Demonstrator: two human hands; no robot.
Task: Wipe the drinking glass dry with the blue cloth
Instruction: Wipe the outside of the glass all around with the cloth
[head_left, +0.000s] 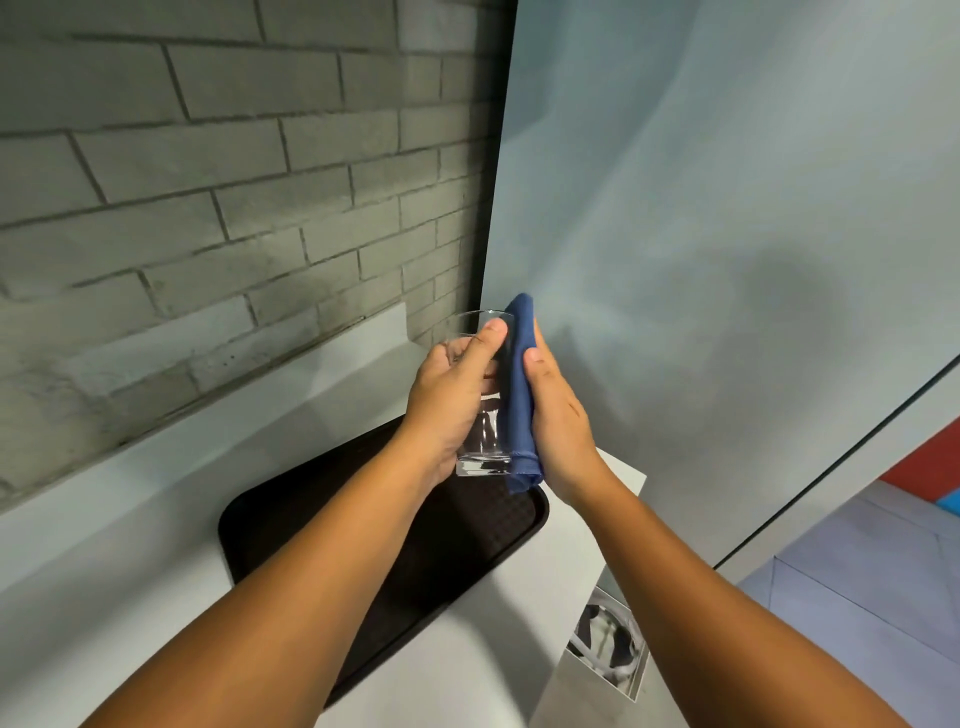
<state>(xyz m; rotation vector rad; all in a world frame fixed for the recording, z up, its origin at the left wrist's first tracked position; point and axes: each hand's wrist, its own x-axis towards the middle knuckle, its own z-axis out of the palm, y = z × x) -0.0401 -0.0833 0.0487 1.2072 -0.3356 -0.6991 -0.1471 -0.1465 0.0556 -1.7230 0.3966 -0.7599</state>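
I hold a clear drinking glass (485, 447) upright in the air above the counter. My left hand (452, 395) wraps around its left side, with the thumb up near the rim. A folded blue cloth (521, 405) lies flat against the glass's right side, from the rim down past the thick base. My right hand (558, 421) presses the cloth onto the glass, thumb on the cloth's upper part. Much of the glass wall is hidden by my fingers and the cloth.
Below my hands a dark brown tray (467, 535) lies on the white counter (130, 545). A grey brick wall (208, 182) rises behind the counter. A pale panel (727, 208) stands to the right, and the counter's right edge drops to a grey floor (857, 571).
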